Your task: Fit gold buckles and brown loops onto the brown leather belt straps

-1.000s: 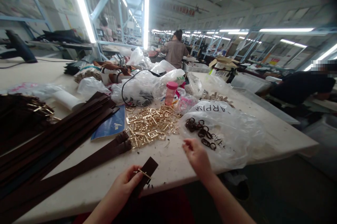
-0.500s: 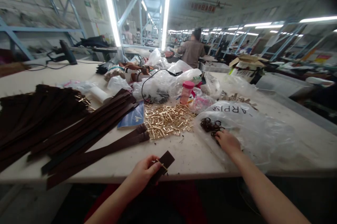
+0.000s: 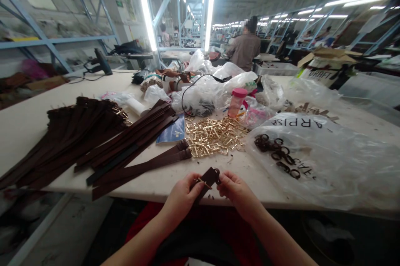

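Note:
Near the table's front edge, my left hand [image 3: 185, 193] pinches a dark brown strap [image 3: 210, 177] with a gold buckle [image 3: 204, 183] across it. My right hand [image 3: 235, 189] is closed on a small dark brown loop [image 3: 216, 175] at the strap's upper end. Behind them lies a pile of gold buckles [image 3: 218, 135]. More brown loops [image 3: 276, 151] rest on a clear plastic bag [image 3: 337, 157] to the right. Two straps [image 3: 150, 162] reach the buckle pile from the left.
Bundles of brown straps [image 3: 71, 133] cover the table's left part. A blue packet [image 3: 171, 129], a pink-lidded jar [image 3: 237, 103] and heaped plastic bags [image 3: 200, 95] stand farther back. Beyond the table is a person [image 3: 246, 47].
My right hand has left the loops on the bag and come to the strap, now with a loop in its fingers. The camera view has shifted left, and more loops show on the bag.

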